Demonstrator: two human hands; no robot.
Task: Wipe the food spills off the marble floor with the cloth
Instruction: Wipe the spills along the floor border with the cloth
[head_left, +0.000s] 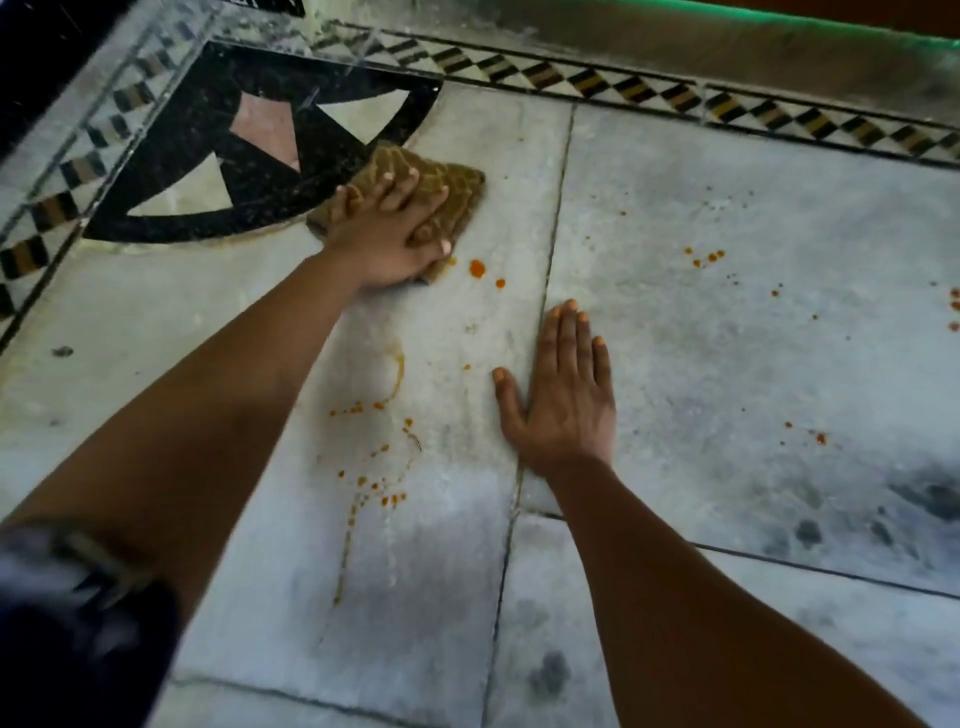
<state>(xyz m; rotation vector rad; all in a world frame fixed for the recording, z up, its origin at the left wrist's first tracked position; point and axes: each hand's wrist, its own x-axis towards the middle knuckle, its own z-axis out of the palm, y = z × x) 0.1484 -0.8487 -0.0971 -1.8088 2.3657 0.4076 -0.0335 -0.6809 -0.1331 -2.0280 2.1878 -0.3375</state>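
Observation:
A brown folded cloth (457, 187) lies on the grey marble floor (727, 338) beside the black inlay. My left hand (395, 234) presses flat on top of it, fingers spread, thumb curled at its near edge. Two orange drops (477, 268) sit just right of the cloth. More orange spatter and a smeared streak (384, 452) lie nearer to me, between my forearms. Small orange specks (706, 257) dot the slab to the right. My right hand (563, 395) rests palm down on the floor, holding nothing, fingers extended over a tile joint.
A black, pink and cream inlay panel (249, 150) fills the far left. A checkered border strip (675, 93) runs along the far side below a wall. Dark smudges (924, 499) mark the marble at the right. A dark sleeve (67, 634) shows at bottom left.

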